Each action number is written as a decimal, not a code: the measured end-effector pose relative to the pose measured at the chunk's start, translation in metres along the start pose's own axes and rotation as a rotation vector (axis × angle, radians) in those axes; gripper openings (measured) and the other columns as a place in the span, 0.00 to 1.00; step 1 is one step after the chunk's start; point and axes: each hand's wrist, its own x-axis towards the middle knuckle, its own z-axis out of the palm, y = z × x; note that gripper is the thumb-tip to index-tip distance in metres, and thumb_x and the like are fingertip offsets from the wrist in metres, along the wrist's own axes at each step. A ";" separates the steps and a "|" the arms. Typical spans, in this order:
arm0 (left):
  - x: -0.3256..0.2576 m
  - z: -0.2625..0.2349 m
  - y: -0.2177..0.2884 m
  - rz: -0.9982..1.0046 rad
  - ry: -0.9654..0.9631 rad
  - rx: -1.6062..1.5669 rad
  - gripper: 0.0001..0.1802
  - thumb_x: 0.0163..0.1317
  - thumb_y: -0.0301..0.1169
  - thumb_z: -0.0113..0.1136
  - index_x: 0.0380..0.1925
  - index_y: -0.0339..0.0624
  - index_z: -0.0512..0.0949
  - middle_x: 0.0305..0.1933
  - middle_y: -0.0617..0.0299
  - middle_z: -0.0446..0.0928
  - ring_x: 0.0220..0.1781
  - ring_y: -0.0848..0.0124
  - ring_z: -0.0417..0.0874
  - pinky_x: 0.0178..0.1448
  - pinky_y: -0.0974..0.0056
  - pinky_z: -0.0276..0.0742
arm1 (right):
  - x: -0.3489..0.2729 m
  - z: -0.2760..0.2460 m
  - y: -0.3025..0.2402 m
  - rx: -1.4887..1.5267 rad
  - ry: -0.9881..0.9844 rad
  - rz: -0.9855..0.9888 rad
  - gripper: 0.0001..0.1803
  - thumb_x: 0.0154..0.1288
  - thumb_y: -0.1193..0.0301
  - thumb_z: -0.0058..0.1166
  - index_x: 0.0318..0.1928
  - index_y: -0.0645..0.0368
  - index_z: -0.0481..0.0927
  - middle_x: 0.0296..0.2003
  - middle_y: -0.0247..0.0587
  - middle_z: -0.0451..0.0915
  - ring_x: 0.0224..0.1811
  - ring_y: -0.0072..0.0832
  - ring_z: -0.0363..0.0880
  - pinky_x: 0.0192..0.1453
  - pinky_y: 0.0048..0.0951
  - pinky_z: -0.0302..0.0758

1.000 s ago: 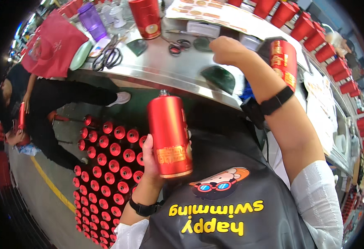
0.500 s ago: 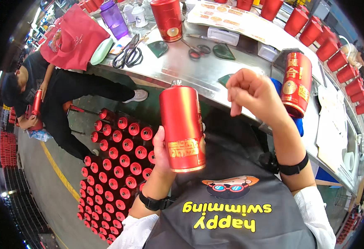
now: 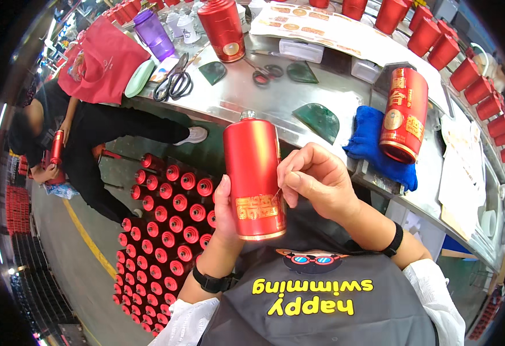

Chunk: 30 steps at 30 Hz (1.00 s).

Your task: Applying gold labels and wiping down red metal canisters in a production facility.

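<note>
My left hand (image 3: 226,216) is wrapped round the lower left side of a glossy red bottle (image 3: 251,161), held upright with its clear glass neck at the top. A gold patterned decal (image 3: 258,206) runs across the bottle's lower part. At the right edge of that decal, my right hand (image 3: 316,181) pinches thumb against forefinger. A fine needle-like thing (image 3: 277,194) points from the pinch toward the decal; it is too small to name surely. Another red bottle with gold decals (image 3: 405,115) lies tilted on a blue cloth (image 3: 373,147) at the right.
On the metal bench (image 3: 247,86) lie black scissors (image 3: 173,83), red-handled scissors (image 3: 267,74), green scraper plates (image 3: 317,121) and decal sheets (image 3: 321,29). Several red bottles (image 3: 172,225) stand racked at lower left. A seated person (image 3: 85,132) at the left holds a red bottle.
My right hand has come down and left from above the bench edge to the bottle's decal. The left hand keeps its hold on the bottle, nearly unmoved.
</note>
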 end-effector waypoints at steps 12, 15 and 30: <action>0.004 -0.001 -0.004 -0.016 -0.025 0.046 0.40 0.68 0.62 0.32 0.59 0.36 0.68 0.47 0.50 0.78 0.42 0.58 0.84 0.44 0.56 0.83 | -0.002 -0.010 0.005 0.019 0.035 -0.064 0.04 0.71 0.78 0.49 0.39 0.62 0.68 0.38 0.43 0.76 0.32 0.24 0.81 0.38 0.24 0.78; 0.005 0.001 -0.004 -0.022 -0.052 0.032 0.40 0.68 0.62 0.32 0.59 0.36 0.68 0.48 0.50 0.78 0.42 0.58 0.84 0.44 0.56 0.83 | -0.002 -0.010 0.006 0.013 0.037 -0.077 0.03 0.71 0.78 0.48 0.39 0.63 0.68 0.38 0.43 0.76 0.32 0.24 0.81 0.38 0.24 0.78; 0.007 -0.004 -0.007 -0.031 -0.046 -0.003 0.40 0.68 0.62 0.31 0.60 0.37 0.67 0.49 0.50 0.78 0.43 0.58 0.84 0.45 0.55 0.83 | -0.001 -0.009 0.005 -0.013 0.052 -0.073 0.02 0.70 0.79 0.48 0.39 0.64 0.69 0.38 0.43 0.76 0.32 0.23 0.81 0.39 0.25 0.80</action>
